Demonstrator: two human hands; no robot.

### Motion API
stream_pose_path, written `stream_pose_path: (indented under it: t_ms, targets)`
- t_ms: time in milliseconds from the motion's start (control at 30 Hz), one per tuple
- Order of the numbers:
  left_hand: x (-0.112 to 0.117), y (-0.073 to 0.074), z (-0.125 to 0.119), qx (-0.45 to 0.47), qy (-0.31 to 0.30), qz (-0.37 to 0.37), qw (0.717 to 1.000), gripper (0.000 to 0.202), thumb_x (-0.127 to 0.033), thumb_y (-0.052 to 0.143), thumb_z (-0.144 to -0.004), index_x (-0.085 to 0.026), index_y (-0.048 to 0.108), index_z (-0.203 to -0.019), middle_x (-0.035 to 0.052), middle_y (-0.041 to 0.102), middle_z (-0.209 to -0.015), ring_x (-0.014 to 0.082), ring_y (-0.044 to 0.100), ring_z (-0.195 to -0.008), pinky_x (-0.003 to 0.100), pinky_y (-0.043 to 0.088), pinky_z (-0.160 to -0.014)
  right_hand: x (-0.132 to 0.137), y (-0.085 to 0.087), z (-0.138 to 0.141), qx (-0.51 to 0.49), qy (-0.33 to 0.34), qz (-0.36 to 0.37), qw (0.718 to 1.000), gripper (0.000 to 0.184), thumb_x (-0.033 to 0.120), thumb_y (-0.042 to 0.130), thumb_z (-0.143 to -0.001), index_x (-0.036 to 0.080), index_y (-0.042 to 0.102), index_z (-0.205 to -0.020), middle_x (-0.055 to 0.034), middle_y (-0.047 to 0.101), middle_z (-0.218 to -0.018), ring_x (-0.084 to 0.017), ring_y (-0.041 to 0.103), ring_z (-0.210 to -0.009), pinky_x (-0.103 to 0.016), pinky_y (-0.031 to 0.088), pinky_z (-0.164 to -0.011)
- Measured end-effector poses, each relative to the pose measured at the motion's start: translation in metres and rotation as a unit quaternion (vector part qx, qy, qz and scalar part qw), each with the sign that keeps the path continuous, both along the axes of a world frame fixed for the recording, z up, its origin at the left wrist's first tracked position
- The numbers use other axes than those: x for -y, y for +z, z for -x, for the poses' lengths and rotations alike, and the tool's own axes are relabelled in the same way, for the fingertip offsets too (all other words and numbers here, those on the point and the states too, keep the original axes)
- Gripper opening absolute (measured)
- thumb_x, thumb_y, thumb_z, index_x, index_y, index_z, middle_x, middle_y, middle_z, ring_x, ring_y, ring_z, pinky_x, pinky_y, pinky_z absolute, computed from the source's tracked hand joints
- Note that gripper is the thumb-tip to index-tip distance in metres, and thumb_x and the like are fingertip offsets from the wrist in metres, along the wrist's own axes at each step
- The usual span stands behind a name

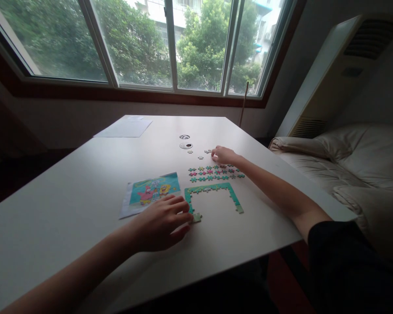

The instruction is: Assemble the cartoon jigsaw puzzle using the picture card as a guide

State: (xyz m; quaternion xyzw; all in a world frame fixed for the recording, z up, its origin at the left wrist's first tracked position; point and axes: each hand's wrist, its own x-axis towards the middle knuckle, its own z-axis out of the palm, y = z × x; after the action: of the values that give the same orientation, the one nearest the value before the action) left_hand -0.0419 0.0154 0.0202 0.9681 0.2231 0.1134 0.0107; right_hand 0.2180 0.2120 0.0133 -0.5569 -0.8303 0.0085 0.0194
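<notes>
My left hand rests over the table with its fingers spread. Its fingertips lie beside the lower left end of a partly joined puzzle border, close to a pale green corner piece. Under and behind that hand lies a reference picture of cartoon figures, partly covered. Farther off, my right hand is closed in a pinch at a small puzzle piece. Rows of loose puzzle pieces lie between the border and my right hand, some hidden by the wrist.
Two round items and a few single pieces lie toward the far side. White paper sheets lie at the far left corner of the white table. A pale sofa stands on the right, below a window wall.
</notes>
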Motion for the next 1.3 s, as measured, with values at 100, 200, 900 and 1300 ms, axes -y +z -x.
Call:
stream_pose_path:
  t_ms: [100, 200, 900, 1300]
  targets:
    - [-0.001, -0.002, 0.0, 0.005, -0.005, 0.0, 1.0, 0.014, -0.022, 0.048, -0.085, -0.022, 0.06, -0.092, 0.004, 0.056, -0.082, 0.0182, 0.053, -0.078, 0.035, 0.042, -0.078, -0.001, -0.003, 0.0, -0.004, -0.003, -0.001, 1.0, 0.037, 0.033, 0.046, -0.087, 0.02, 0.052, -0.12, -0.0113, 0.052, -0.122, -0.023, 0.055, -0.102, -0.029, 0.043, -0.081]
    - [-0.001, -0.001, -0.001, 0.012, -0.008, -0.002, 1.0, 0.014, -0.022, 0.047, -0.085, -0.021, 0.06, -0.091, 0.0043, 0.056, -0.081, 0.0178, 0.053, -0.077, 0.034, 0.042, -0.077, -0.007, -0.011, 0.001, -0.012, -0.015, -0.002, 1.0, 0.044, 0.034, 0.04, -0.089, 0.019, 0.041, -0.13, -0.0133, 0.049, -0.126, -0.023, 0.053, -0.107, -0.03, 0.041, -0.086]
    - [0.001, 0.0, 0.0, 0.0, -0.002, -0.001, 1.0, 0.014, -0.023, 0.046, -0.086, -0.021, 0.06, -0.091, 0.0046, 0.056, -0.082, 0.0187, 0.053, -0.078, 0.037, 0.043, -0.078, -0.031, 0.0, -0.009, -0.098, -0.039, 0.104, 0.989, 0.028, 0.029, 0.064, -0.074, 0.016, 0.062, -0.099, -0.0085, 0.063, -0.099, -0.015, 0.059, -0.077, -0.023, 0.044, -0.065]
    - [-0.001, 0.001, 0.0, 0.018, -0.004, -0.008, 1.0, 0.013, -0.022, 0.05, -0.084, -0.022, 0.06, -0.093, 0.0052, 0.056, -0.083, 0.0199, 0.052, -0.082, 0.034, 0.044, -0.076, -0.016, 0.0, -0.016, -0.261, 0.009, 0.121, 0.958, 0.02, 0.022, 0.067, -0.068, 0.013, 0.057, -0.082, -0.0052, 0.063, -0.082, -0.01, 0.056, -0.066, -0.02, 0.044, -0.058]
